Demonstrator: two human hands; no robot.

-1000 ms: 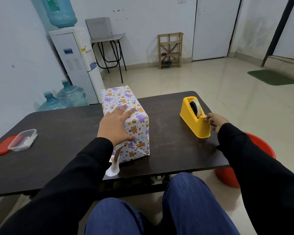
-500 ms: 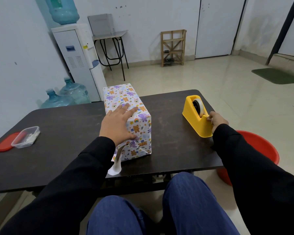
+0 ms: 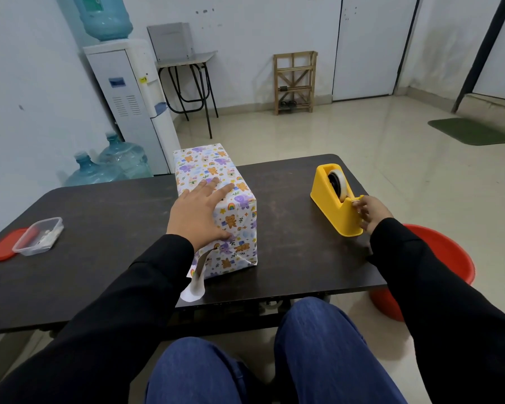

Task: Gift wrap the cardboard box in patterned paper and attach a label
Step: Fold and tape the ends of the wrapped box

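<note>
Upon the dark table [image 3: 114,228], our flat left hand [image 3: 197,215] pressed the pattern-wrapped cardboard box [image 3: 239,225]; right hand [image 3: 372,212] pinched the yellow plastic tape dispenser [image 3: 330,205]; tape-pull likely next.

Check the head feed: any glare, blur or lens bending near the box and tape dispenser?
Head view: soft even light, faint shadows by the wrapped box and yellow tape dispenser. Head view: glare only on the glossy floor, none on the table. Head view: both objects sharp, right hand slightly soft. Head view: doorframe and walls lean outward.
</note>
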